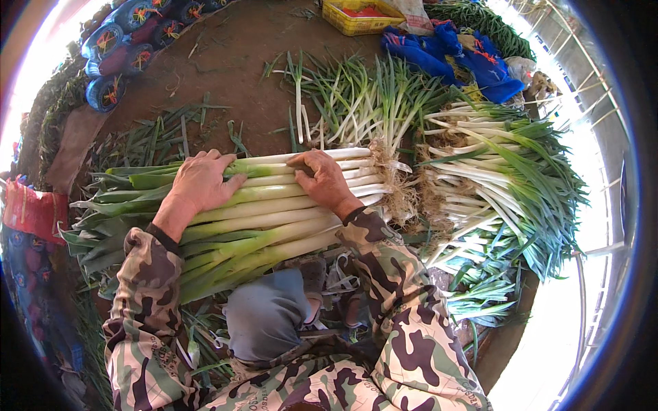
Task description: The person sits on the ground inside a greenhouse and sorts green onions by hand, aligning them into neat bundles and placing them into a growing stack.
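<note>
A thick row of large leeks lies crosswise before me, leaves to the left and white shafts with bushy roots to the right. My left hand grips the row where the shafts turn green, its fingers over the far edge and its thumb apart. Farther right, my right hand is on the white shafts with curled fingers and the thumb near the index finger. Some fingertips are hidden behind the hands. Beyond the row lies a loose heap of thinner leeks.
At the right is a large pile of rooted leeks. Blue mesh sacks and a yellow plastic crate sit at the back. Filled blue net bags line the far left. Cut leaves litter the earth floor.
</note>
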`<state>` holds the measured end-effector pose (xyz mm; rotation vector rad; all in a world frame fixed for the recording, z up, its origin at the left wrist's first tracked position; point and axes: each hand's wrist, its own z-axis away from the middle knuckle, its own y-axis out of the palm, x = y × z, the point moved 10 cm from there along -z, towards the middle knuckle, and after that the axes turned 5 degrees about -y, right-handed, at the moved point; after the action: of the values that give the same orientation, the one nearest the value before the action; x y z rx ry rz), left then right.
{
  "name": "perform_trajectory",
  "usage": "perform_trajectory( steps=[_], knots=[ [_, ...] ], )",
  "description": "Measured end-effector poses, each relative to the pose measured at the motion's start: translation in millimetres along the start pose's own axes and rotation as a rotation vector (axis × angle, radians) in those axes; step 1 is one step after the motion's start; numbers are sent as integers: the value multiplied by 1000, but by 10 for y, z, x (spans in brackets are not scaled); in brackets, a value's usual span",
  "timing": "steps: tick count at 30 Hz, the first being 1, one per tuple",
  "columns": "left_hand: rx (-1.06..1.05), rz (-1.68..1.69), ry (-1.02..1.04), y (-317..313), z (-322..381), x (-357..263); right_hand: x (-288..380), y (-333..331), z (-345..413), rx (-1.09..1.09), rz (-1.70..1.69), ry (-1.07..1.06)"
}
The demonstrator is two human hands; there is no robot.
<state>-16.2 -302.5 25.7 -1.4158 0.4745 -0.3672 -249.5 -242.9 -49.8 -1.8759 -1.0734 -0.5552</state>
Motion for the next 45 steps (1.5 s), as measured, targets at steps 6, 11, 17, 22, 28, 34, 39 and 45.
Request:
perform_trajectory(
  steps=[6,11,17,22,28,34,39,45],
  knots=[
    [-5,16,-6,99,-52,38,22,-160,63,-141,77,-27],
    [-92,-14,20,113,47,105,78,-113,173,-54,325,-28],
    [-292,46,130,-50,168,-121,-39,-129,189,-35,314,-30],
    [-217,-24,114,-47,268,-359,-50,-133,206,-61,325,-22],
    [-224,-124,69,30,332,-421,15,-109,221,-18,363,-32],
    [-210,-122,8,74,361,-390,33,-78,217,13,371,-14],
    [-273,-123,11,118,358,-368,-25,-59,193,31,361,9],
    [-224,-120,-34,108,358,-343,-44,-40,192,13,336,19]
  ],
)
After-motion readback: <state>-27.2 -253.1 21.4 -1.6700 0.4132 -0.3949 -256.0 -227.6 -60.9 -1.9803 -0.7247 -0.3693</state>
